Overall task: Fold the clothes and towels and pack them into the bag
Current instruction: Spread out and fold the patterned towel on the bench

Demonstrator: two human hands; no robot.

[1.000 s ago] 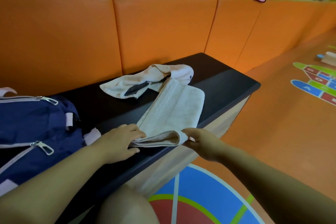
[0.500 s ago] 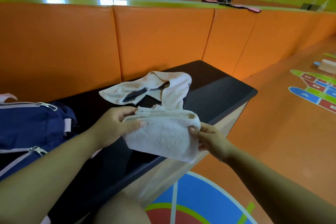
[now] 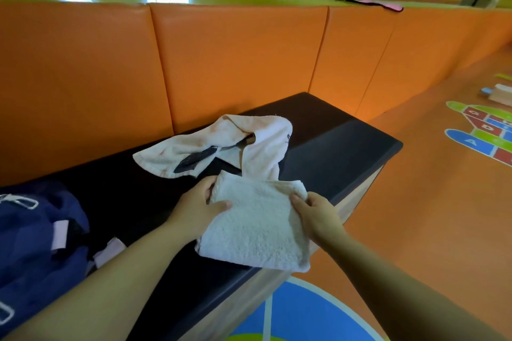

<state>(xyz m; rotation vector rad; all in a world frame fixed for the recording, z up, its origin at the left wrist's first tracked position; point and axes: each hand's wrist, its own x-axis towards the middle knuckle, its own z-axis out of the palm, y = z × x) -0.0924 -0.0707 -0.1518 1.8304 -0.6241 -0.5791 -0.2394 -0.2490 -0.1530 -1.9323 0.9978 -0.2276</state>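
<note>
Now my left hand (image 3: 201, 206) and right hand (image 3: 315, 212) pinch the white towel (image 3: 255, 227), lifted off the counter (image 3: 332, 147) and folded smaller, nearly ready for the blue bag (image 3: 36, 230) at lower left.

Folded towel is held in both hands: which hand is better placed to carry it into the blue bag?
Probably the left hand: it grips the towel on the side nearer the blue bag. The right hand would have to cross the body.
</note>
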